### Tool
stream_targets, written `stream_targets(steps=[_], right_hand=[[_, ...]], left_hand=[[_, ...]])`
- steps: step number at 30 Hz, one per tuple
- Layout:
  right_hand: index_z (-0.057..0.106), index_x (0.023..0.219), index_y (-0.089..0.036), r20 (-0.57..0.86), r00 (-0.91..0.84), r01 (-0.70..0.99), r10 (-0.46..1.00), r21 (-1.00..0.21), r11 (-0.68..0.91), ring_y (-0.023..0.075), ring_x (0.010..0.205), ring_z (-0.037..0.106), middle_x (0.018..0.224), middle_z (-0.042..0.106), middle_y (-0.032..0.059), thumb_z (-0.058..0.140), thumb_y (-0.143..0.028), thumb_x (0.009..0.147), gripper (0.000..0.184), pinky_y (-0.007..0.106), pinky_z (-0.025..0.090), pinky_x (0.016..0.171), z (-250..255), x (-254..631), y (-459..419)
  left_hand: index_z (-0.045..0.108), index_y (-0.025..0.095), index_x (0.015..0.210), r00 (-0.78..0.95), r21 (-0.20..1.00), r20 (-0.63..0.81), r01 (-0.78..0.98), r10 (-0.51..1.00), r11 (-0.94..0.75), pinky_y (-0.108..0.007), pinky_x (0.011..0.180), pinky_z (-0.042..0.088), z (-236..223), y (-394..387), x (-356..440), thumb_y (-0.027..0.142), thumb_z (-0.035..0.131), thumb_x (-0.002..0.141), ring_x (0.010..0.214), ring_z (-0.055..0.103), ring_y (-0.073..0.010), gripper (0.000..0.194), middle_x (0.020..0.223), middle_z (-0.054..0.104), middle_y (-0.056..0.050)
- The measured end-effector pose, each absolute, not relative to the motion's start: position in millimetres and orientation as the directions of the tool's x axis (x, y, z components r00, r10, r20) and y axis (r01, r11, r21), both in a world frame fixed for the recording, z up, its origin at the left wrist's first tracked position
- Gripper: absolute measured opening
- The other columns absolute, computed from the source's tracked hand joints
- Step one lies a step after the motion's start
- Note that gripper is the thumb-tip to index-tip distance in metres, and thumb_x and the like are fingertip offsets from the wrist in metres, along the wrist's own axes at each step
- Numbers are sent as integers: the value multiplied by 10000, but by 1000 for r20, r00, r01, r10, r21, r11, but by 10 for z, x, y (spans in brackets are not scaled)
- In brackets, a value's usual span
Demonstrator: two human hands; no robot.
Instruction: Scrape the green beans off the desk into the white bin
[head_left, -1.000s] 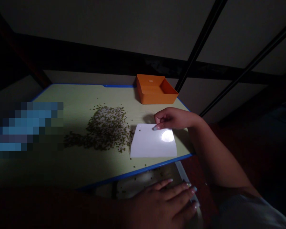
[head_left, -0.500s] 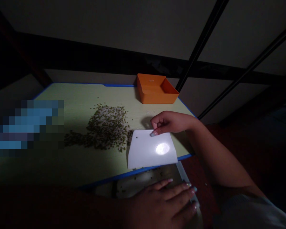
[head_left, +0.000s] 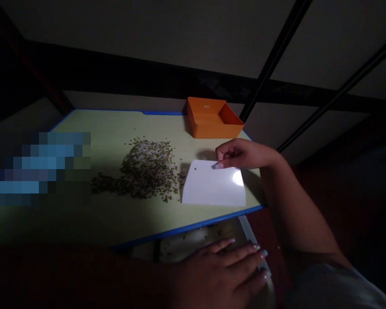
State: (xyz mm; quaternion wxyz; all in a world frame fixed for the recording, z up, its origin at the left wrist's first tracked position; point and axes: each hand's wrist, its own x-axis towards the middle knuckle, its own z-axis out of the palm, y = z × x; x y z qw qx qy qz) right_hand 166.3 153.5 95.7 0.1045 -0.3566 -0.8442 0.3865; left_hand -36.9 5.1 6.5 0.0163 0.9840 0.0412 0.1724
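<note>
My right hand [head_left: 236,153] pinches the top edge of a white plastic scraper [head_left: 214,184], thumb in front and fingers curled behind. The scraper's lower edge is near the table's front edge. To its left lies a spread pile of small dark-green grains [head_left: 149,169], with pale bits showing among them. My left hand [head_left: 225,270] lies palm down with fingers spread, over a pale container or drawer [head_left: 183,240] just below the table edge. Several grains are inside that container. The palm's underside is hidden.
An orange open bin [head_left: 217,131] stands at the back right of the pale, blue-edged table [head_left: 96,124]. A pixelated blue patch [head_left: 45,163] covers the left side. Dark cabinet panels [head_left: 167,38] rise behind the table.
My right hand drew the scraper toward me over the table's front edge, then back up and slightly right. The few grains near that edge are gone from the tabletop. My left hand stayed put.
</note>
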Motion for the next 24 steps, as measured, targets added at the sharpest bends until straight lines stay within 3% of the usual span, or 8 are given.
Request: stream_targets(steps=[10,24], right_hand=[[457,626,-154,-114,-694,589,711,-658,469,54,531,306,566,349,-69,592,-463,796,377,212,231,513,935,1645,1538],[443,630,-156,-106,-696,570,710,-684,455,56,536,304,568,341,-69,599,-435,794,360,201,244,504,921,1586,1529]], left_hand=[[519,195,1260,937,28,342,65,70,-998,-298,962,386,108,79,-384,288,281,981,1289,400,-145,378,1403,463,-22],[518,194,1260,931,13,361,57,58,-998,-289,968,382,89,90,-381,304,294,979,1289,397,-141,377,1400,467,-19]])
